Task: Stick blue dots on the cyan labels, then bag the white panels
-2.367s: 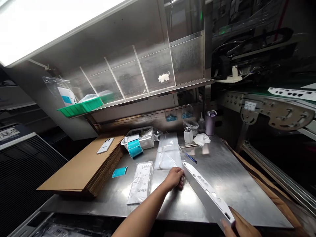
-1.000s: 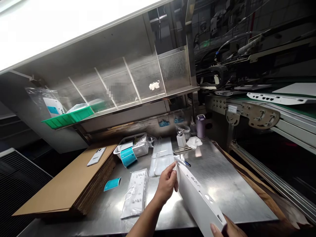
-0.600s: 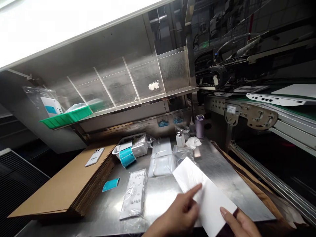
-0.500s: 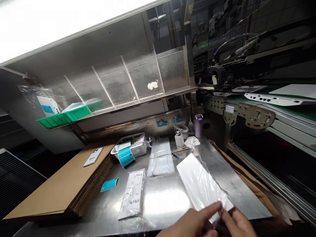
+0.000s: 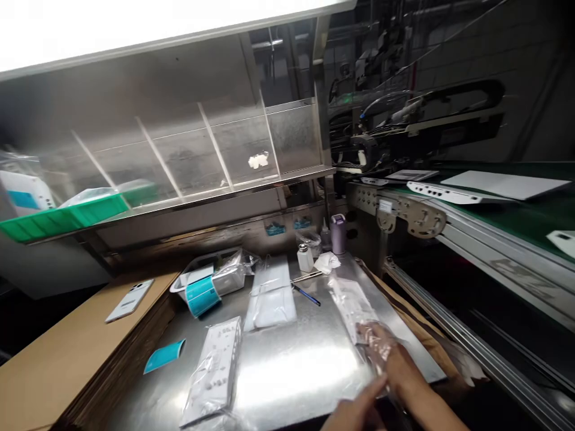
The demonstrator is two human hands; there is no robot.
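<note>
A slim white piece (image 5: 353, 302) lies in a clear plastic bag at the right of the metal table. My right hand (image 5: 384, 350) reaches into the bag, plastic over its fingers, which lie stretched against the near end of the white piece. Some of its fingertips are blurred. At the bottom edge, my left hand (image 5: 359, 413) is closed at the bag's near edge, its index finger pointing towards my right wrist. Another bagged white panel with several holes (image 5: 213, 368) lies left of my hands. A stack of clear plastic bags (image 5: 272, 293) lies beyond it.
A tray (image 5: 233, 284) with a teal label strip (image 5: 202, 294) stands behind. A phone (image 5: 130, 300) rests on stacked cardboard (image 5: 76, 353). Nearby are a pen (image 5: 308, 295), white bottle (image 5: 305, 258) and purple bottle (image 5: 338, 234). A conveyor (image 5: 516, 209) carrying white panels runs along the right.
My right hand has moved forward into the bag, over the white piece. My left hand has dropped lower, towards the bottom edge. The view has swung to the right.
</note>
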